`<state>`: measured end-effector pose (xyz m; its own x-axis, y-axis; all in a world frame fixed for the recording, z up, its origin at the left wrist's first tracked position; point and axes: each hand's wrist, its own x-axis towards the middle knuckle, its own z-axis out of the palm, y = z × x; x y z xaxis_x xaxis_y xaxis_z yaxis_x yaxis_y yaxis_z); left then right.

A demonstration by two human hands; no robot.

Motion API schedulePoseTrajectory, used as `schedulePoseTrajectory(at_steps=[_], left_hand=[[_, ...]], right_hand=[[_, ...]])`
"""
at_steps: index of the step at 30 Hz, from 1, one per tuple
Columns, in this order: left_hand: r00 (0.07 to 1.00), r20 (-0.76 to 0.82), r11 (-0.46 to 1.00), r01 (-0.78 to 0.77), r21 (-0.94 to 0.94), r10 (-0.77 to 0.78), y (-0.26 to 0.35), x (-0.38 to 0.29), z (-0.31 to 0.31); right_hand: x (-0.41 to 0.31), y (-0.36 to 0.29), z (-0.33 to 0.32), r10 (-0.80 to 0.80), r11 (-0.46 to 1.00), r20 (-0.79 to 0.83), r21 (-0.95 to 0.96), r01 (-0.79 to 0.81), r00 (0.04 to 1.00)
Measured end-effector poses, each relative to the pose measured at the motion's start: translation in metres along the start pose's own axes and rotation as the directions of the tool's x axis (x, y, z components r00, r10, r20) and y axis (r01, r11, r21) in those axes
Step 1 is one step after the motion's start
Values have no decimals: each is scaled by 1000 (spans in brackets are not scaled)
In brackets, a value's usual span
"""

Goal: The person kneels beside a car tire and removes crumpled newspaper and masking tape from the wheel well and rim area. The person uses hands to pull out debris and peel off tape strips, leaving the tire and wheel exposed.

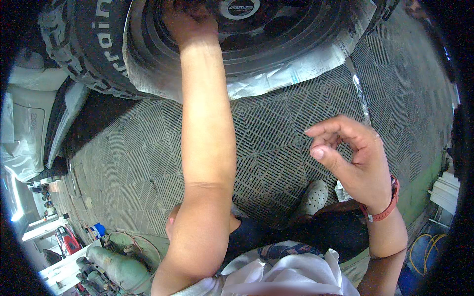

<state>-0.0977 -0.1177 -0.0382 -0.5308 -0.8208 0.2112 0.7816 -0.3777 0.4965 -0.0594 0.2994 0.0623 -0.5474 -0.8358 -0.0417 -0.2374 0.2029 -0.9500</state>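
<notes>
At the top of the view stands a dark wheel rim (266, 55) inside a chunky off-road tyre (83, 48) with raised white lettering. A round centre cap (240, 7) sits in the rim. Sheets of newspaper (292, 76) are tucked around the rim, covering part of the tyre's sidewall. My left hand (190, 22) reaches into the shaded left part of the rim. Its fingers are dark, blurred and partly cut off by the frame, so any grip is hidden. My right hand (350, 155) hangs over the floor, fingers curled, thumb apart, with nothing seen in it.
Ribbed plastic floor tiles (266, 151) lie below, crossed by a pale-streaked strip (360, 88). A light vehicle panel (29, 122) is at the left. A green compressor tank (118, 264) stands at lower left, with a hose nearby. A perforated clog (314, 196) shows beside my leg.
</notes>
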Motion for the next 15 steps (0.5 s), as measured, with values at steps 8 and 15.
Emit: schedulePoseTrajectory(at_steps=[8, 15], left_hand=[[994, -45, 994, -100, -47, 98, 0, -28, 50], [995, 78, 994, -58, -96, 66, 10, 14, -12]], right_hand=[[-2, 2, 0, 17, 1000, -13, 6, -17, 1000], [2, -1, 7, -11, 1000, 1, -13, 11, 1000]])
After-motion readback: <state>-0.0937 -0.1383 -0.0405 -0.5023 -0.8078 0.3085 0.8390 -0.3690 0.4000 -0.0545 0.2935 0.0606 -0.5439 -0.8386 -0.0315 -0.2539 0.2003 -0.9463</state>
